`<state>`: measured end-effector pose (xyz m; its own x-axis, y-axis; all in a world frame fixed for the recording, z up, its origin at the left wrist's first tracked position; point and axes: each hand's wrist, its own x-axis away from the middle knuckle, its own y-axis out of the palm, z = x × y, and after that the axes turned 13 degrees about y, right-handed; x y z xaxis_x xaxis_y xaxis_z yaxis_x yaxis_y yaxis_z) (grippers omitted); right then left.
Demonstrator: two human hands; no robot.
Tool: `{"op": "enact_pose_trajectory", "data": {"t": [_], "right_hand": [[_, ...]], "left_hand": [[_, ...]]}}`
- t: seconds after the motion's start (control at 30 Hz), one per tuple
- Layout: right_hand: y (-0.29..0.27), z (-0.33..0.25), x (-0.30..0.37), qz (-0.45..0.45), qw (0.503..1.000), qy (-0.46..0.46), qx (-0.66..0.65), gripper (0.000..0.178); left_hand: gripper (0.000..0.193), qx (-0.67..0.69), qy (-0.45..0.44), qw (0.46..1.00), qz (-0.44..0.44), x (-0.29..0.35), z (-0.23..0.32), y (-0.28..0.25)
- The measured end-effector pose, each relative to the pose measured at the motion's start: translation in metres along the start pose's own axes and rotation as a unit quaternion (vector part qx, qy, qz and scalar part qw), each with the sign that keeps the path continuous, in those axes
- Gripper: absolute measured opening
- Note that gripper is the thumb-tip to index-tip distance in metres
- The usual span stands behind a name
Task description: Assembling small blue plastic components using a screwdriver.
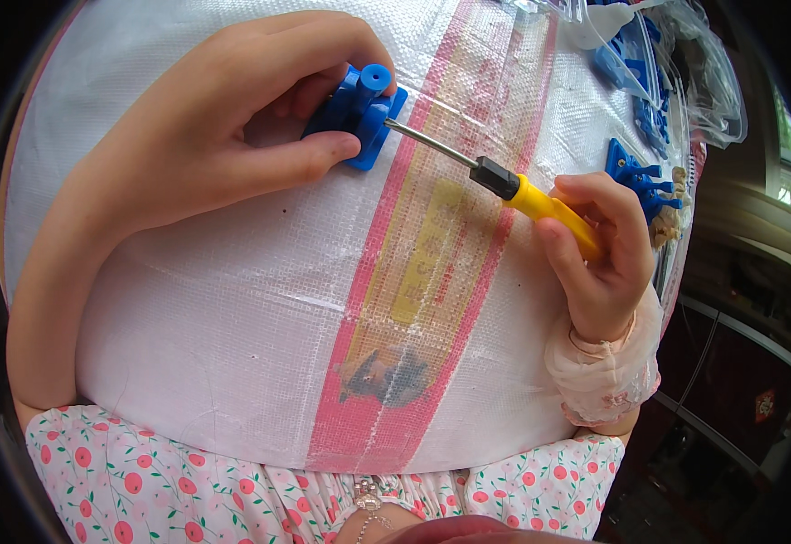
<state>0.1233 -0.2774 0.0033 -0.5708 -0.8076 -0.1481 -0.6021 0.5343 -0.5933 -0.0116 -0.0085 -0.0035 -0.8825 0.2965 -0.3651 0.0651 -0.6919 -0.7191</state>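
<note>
blue plastic part (pixel 359 113): on or just above the tabletop (pixel 232 299), far side and left of the printed stripe's middle, in the left hand. contact with the sheet below can't be told. round post with small hole in its top, flat flange toward the right.
left hand (pixel 205 127): fingers grasping the blue plastic part, thumb on the near side, the others curled round the far side, partly hidden.
right hand (pixel 608 249): fingers wrapped on the yellow handle of the screwdriver (pixel 495 179), thumb and index toward the front of the grip.
screwdriver: black collar, metal shaft running up-left, tip at the right side of the blue plastic part. can't tell if it's seated in a screw.
tabletop cover: white woven sheet, pink and yellow printed stripe running front to back.
right edge: blue piece with prongs (pixel 635 177), tan lumps (pixel 667 227) just beside it.
far right corner: clear plastic bags (pixel 717 100), more blue parts (pixel 646 72), white nozzle-shaped item (pixel 602 25).
</note>
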Motion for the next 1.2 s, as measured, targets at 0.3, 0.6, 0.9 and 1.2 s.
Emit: {"op": "enact_pose_trajectory", "data": {"t": [0.3, 0.6, 0.9, 1.2], "right_hand": [[-0.002, -0.010, 0.004, -0.018, 0.996, 0.087, -0.005, 0.021], [-0.002, -0.009, 0.001, -0.023, 0.998, 0.055, 0.013, 0.017], [-0.002, -0.007, -0.002, -0.027, 0.999, 0.035, 0.023, 0.019], [0.002, 0.002, -0.005, -0.001, 1.000, -0.029, 0.011, 0.024]], "left_hand": [[0.034, 0.003, -0.008, 1.000, -0.005, -0.001, 0.001, -0.002], [0.034, 0.000, -0.003, 1.000, -0.001, -0.001, 0.001, -0.002], [0.034, 0.004, -0.006, 1.000, -0.004, -0.002, 0.002, -0.003], [0.034, 0.006, -0.010, 1.000, -0.006, -0.002, 0.001, -0.003]]}}
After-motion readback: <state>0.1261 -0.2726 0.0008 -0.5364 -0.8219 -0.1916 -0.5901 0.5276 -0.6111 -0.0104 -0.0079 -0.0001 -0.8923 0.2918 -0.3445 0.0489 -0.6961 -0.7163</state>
